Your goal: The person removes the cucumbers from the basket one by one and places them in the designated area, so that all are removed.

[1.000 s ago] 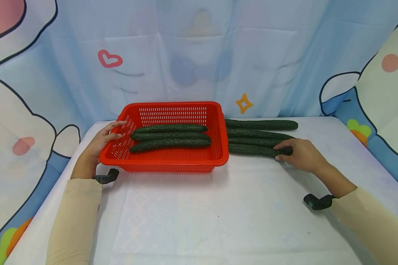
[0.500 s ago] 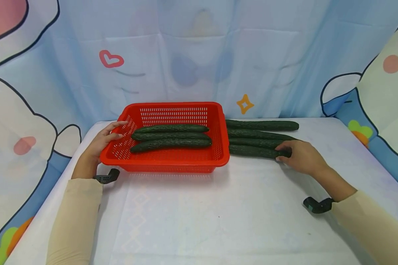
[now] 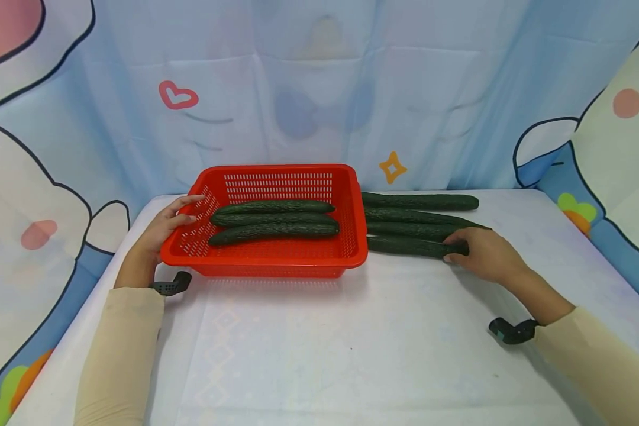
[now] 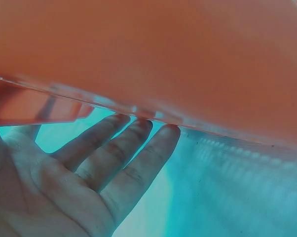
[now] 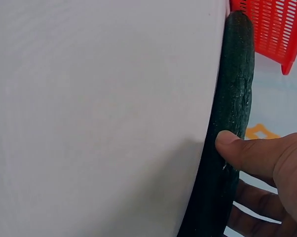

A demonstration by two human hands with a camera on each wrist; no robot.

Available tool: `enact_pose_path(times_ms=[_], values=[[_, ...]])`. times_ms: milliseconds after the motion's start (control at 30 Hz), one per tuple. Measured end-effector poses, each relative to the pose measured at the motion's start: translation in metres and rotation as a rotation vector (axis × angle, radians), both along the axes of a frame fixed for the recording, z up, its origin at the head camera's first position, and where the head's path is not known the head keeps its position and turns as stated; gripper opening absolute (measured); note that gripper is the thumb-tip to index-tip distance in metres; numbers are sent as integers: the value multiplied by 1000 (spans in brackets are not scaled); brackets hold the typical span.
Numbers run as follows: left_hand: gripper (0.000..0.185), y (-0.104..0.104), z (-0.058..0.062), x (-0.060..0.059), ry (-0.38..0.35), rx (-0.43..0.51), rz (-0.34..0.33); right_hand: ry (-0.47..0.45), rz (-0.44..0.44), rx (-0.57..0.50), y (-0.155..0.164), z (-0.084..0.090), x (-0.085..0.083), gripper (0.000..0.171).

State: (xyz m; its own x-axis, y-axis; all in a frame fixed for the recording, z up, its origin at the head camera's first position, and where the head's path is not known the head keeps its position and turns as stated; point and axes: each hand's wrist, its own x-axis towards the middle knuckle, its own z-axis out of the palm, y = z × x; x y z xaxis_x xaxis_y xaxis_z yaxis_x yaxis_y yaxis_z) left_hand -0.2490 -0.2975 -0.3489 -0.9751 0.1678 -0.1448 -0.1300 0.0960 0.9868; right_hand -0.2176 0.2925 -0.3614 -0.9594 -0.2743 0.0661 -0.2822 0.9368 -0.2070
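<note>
In the head view a red plastic basket [image 3: 277, 261] with slotted walls holds 3 dark green cucumbers [image 3: 274, 233] lying side by side. At its left end my left hand [image 3: 157, 231] grips the rim, with thumb and a finger over the top. The left wrist view shows several fingers [image 4: 138, 165] reaching under the basket [image 4: 153, 59], tips against it. To the right of the basket, my right hand [image 3: 487, 253] pinches the front cucumber [image 3: 404, 246] near its right end. In the right wrist view the thumb presses on this cucumber [image 5: 232, 94], other fingers behind it.
Several more cucumbers [image 3: 420, 201] lie roughly parallel behind the held one, their left ends hidden by the basket. A white cloth [image 3: 325, 355] covers the table. A printed blue curtain [image 3: 309, 89] hangs along the back edge.
The front cucumber has shifted slightly toward me in my right hand, opening a small gap from the one behind it. My left hand and the basket have stayed put.
</note>
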Motion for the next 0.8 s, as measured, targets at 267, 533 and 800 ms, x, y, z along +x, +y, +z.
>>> enact_pose_path(times_ms=[267, 533, 800], values=[[48, 0, -1, 1, -8, 16, -3, 44, 13, 3, -1, -2, 1, 38], [48, 1, 0, 0, -1, -2, -1, 86, -17, 13, -2, -3, -3, 35], [49, 1, 1, 1, -7, 2, 4, 92, -18, 21, -2, -3, -7, 33]])
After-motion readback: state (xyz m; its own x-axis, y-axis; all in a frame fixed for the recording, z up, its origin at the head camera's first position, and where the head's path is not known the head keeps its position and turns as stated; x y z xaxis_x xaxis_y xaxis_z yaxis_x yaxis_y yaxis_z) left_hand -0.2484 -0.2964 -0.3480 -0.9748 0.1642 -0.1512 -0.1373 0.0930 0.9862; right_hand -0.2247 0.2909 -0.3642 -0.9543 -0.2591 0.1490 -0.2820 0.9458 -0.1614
